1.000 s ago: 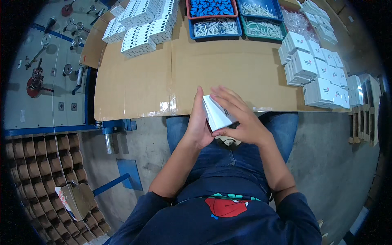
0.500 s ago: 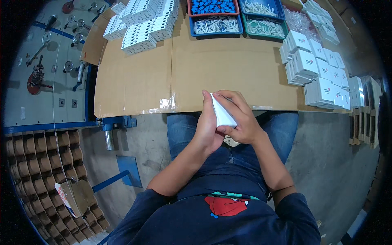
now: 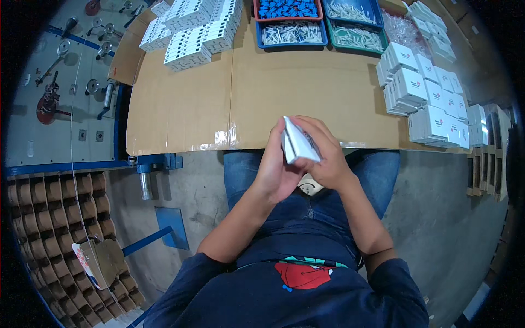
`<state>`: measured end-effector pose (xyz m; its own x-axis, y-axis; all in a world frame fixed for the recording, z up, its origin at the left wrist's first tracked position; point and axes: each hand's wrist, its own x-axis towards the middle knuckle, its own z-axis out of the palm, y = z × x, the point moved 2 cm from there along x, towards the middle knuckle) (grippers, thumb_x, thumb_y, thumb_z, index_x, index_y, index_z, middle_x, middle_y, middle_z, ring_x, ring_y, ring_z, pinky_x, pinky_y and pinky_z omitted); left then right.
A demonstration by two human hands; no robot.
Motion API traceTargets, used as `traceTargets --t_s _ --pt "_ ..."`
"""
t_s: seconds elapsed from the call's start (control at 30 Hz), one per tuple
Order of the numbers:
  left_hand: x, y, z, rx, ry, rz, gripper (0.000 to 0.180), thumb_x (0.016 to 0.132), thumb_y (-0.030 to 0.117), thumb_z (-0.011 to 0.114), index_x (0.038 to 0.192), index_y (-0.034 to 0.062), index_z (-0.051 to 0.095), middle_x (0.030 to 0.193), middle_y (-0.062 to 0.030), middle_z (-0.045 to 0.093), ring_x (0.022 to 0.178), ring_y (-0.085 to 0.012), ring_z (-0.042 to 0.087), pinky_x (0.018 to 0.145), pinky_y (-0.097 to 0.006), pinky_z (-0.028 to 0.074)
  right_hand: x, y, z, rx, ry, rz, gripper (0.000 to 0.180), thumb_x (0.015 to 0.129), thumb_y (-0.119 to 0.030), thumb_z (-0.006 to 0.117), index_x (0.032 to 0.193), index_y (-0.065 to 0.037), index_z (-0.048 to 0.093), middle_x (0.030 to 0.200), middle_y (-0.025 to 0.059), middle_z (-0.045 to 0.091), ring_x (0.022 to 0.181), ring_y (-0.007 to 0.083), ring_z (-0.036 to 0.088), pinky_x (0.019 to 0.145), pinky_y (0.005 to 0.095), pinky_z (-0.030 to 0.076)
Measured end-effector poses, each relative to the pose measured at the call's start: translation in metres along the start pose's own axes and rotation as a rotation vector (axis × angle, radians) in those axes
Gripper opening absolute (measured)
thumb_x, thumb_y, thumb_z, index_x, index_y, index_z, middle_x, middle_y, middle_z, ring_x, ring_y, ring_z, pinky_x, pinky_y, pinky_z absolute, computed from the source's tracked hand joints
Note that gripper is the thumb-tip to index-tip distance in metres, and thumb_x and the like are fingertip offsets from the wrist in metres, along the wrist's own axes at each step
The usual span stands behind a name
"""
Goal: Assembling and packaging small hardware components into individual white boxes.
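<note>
A white plastic housing is held between both my hands, just in front of the table's near edge and above my lap. It is tilted, with a narrow side and a dark gap or slot showing. My left hand cups it from the left, thumb along its side. My right hand closes round it from the right, fingers over the top. The covered faces of the housing are hidden by my fingers. Below it, a cream-coloured object lies in my lap; its kind I cannot make out.
Cardboard covers the table. White slotted blocks are stacked at the far left. Bins of blue parts and pale small parts stand at the back. Stacked white housings fill the right side. A partitioned carton sits lower left.
The white housing has been turned in my hands, so a slotted side now shows instead of a plain white face. My hands have shifted slightly round it.
</note>
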<state>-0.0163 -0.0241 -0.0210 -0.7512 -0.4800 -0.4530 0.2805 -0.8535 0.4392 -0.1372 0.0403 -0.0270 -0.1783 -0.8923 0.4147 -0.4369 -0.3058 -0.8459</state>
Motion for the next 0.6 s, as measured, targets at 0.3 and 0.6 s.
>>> traceTargets --t_s 0.3,0.6 --pt "0.0 -0.006 0.005 0.13 0.063 0.045 0.05 0.109 0.054 0.038 0.133 0.0135 0.053 0.123 -0.0051 0.062 0.114 -0.021 0.061 0.099 -0.044 0.05 0.0 0.001 0.002 0.018 0.06 0.032 0.059 0.102 -0.041 0.058 0.144 -0.001 0.053 0.135 0.0215 0.057 0.126 0.0357 0.056 0.106 0.0411 0.045" --pt "-0.005 -0.011 0.008 0.155 0.078 0.076 0.053 0.108 0.054 0.034 0.135 0.0134 0.055 0.124 -0.006 0.065 0.117 -0.0216 0.063 0.101 -0.045 0.049 0.001 0.001 -0.004 0.126 0.142 0.025 0.054 0.107 -0.043 0.047 0.141 -0.001 0.054 0.136 0.0215 0.055 0.126 0.0343 0.056 0.104 0.039 0.046"
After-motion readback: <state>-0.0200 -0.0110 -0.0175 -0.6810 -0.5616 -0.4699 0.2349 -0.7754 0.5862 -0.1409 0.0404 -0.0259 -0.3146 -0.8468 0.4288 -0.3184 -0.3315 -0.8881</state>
